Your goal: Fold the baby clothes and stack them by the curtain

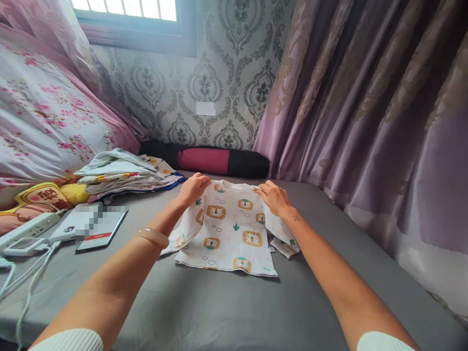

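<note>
A small white long-sleeved shirt [226, 234] printed with yellow lion faces and green leaves lies spread on the grey sheet, its neckline away from me and its hem towards me. My left hand [195, 188] pinches the shirt at its left shoulder. At the right shoulder, my right hand [273, 196] grips the cloth between thumb and fingers. Both sleeves hang out to the sides, partly covered by my forearms.
A stack of folded clothes [126, 170] sits at the left back. Nearer lie a phone [104, 234], a white power bank [75, 223], a power strip [31, 229] and cables. A black and maroon roll [204, 161] lies along the wall; a purple curtain [347, 107] hangs at right.
</note>
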Demonstrator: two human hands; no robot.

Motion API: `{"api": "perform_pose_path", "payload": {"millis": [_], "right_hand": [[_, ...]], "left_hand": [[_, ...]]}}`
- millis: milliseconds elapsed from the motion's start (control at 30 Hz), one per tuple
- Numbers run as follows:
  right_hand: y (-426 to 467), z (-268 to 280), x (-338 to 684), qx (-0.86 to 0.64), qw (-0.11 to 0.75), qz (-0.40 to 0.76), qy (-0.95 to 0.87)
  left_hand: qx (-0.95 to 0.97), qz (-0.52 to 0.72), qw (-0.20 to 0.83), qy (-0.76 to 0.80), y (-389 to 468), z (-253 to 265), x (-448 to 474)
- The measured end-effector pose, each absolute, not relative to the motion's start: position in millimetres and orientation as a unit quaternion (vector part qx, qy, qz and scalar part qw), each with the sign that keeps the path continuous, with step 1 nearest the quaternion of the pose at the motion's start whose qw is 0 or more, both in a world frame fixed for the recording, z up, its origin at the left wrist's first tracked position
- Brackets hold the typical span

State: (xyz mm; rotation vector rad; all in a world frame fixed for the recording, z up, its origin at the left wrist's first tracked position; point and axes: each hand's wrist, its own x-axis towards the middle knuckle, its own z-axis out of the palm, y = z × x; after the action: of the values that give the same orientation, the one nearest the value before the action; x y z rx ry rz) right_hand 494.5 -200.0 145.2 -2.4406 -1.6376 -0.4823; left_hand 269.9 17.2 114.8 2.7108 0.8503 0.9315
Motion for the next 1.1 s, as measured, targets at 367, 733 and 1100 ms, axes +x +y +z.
{"api": "perform_pose_path", "payload": {"millis": [367, 733, 1100], "right_hand": [[-166, 120, 517, -0.829, 0.054, -0.126, -0.542], [-132, 82, 547, -0.838, 0.041, -0.074, -0.539], [-102, 66, 569, -0.838, 0.024, -0.045, -0.543]], "left_hand": [[0.916, 0.259, 0.073, 0.299, 43, 91, 292], [0.922, 0.213, 0.091, 0.312, 72, 60, 319], [0.927, 0.170, 0.092, 0.322, 95, 48, 339]]}}
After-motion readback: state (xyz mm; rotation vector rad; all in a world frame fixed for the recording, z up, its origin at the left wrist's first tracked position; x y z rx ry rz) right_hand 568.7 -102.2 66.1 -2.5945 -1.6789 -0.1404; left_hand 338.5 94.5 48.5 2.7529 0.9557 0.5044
